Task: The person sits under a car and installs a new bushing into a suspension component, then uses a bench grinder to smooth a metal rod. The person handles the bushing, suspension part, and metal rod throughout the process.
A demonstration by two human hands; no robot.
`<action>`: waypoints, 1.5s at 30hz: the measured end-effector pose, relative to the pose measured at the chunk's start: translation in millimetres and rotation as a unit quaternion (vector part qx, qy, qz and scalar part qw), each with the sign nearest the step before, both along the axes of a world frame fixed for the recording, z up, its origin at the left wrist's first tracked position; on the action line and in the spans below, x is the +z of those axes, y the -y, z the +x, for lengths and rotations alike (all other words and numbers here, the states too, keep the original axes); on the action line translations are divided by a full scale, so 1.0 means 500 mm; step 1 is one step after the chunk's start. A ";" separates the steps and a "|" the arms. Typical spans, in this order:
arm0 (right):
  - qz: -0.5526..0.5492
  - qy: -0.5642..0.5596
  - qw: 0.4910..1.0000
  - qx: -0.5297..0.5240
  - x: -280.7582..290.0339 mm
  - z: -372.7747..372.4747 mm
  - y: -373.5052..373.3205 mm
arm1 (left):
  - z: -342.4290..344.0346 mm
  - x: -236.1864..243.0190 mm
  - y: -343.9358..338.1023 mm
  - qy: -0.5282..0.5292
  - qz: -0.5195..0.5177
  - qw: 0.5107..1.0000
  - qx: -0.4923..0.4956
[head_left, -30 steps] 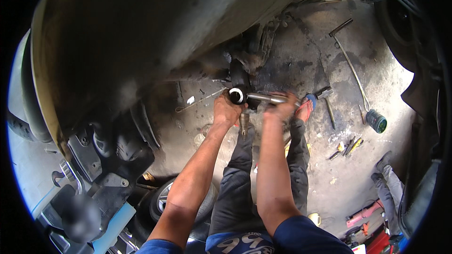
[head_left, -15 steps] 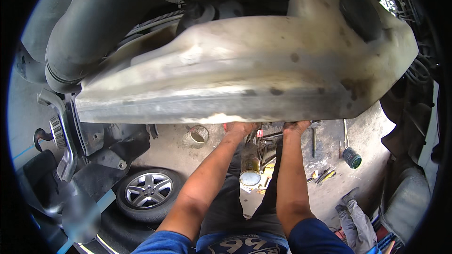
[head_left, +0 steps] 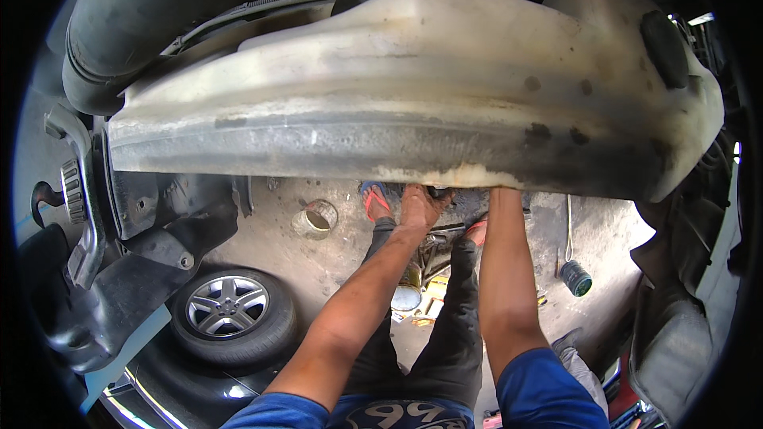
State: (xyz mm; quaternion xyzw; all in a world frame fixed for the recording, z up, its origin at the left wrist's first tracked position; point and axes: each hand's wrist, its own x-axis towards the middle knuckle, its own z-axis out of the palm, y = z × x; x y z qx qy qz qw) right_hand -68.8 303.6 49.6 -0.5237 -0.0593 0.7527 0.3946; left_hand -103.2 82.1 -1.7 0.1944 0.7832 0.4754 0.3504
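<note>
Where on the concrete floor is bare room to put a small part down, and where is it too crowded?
Bare floor lies between the small can and the wheel, and between the right forearm and the dark canister. It is crowded between the legs, around the tin, and under the left hand, against the tank.

Location: a vehicle repair garage. Evidence: a stained bare concrete floor [head_left: 334, 262]; a loose black tyre on a silver alloy wheel [head_left: 228, 307] lying flat on it; a grimy whitish plastic tank [head_left: 413, 87] and black rubber hose [head_left: 151, 8] of a vehicle overhead; scattered metal hand tools [head_left: 568, 226].
</note>
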 end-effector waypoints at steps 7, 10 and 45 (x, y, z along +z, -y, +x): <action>0.019 -0.006 1.000 -0.018 -0.045 0.051 0.006 | 0.022 -0.052 0.019 -0.185 -0.012 0.983 -0.010; 0.021 -0.001 0.999 -0.030 -0.043 0.066 0.031 | 0.004 0.012 0.002 -0.192 -0.060 0.979 -0.039; -0.008 0.018 0.998 -0.062 -0.043 0.153 0.155 | -0.044 0.122 0.017 -0.056 -0.166 0.982 -0.073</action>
